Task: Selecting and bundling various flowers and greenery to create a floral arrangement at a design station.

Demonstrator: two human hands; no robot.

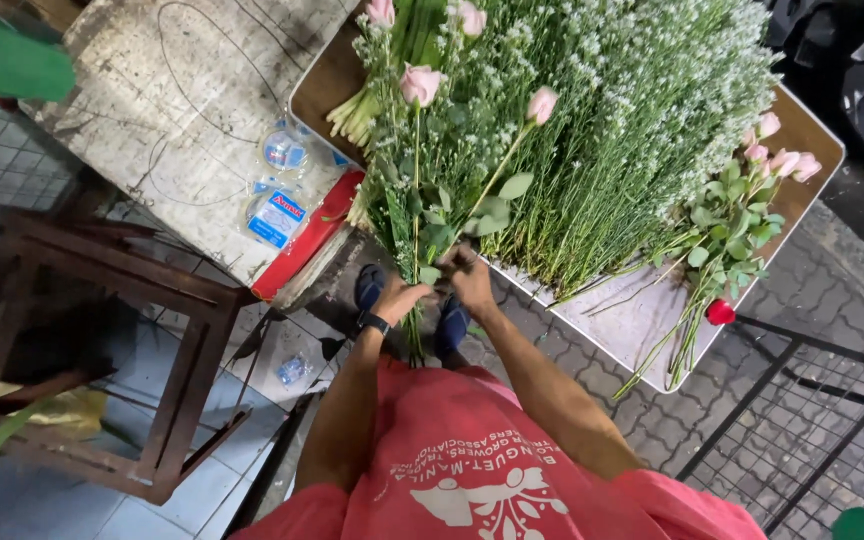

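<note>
Down by the table edge: both hands meet at the stems of a small bunch, just above the person's dark shoes (370, 285).
Left hand (397, 298): wrapped around the lower stems of the bouquet (432, 190), fingers curled shut on them, black watch (374, 323) on the wrist.
Right hand (470, 280): right beside the left, fingers closed on the same stems a bit higher up, pretty much touching the other hand.
Bouquet: pink roses with long green stems and leaves, mixed with tiny white filler flowers, held upright and leaning away from the body, blooms up over the table.
Table (642, 320): light top with a brown rim, heaped with a big spread of white filler flowers (642, 110) lying flat.
Loose roses (742, 200): another bunch of pink ones on the far right of the table, stems hanging past the edge, with one red bloom (720, 312) low down near the edge.
Green stalks (362, 110): a cut bundle at the left end of the table, pale ends showing.
Bottles (277, 200): a few clear plastic water bottles lying on a scuffed grey slab (152, 100) left of the table.
Floor stuff: a rusty metal stool frame (122, 340) to the left, wire grid (812, 430) at the right.
Shirt (472, 460): red with a white print, bottom of the view.
</note>
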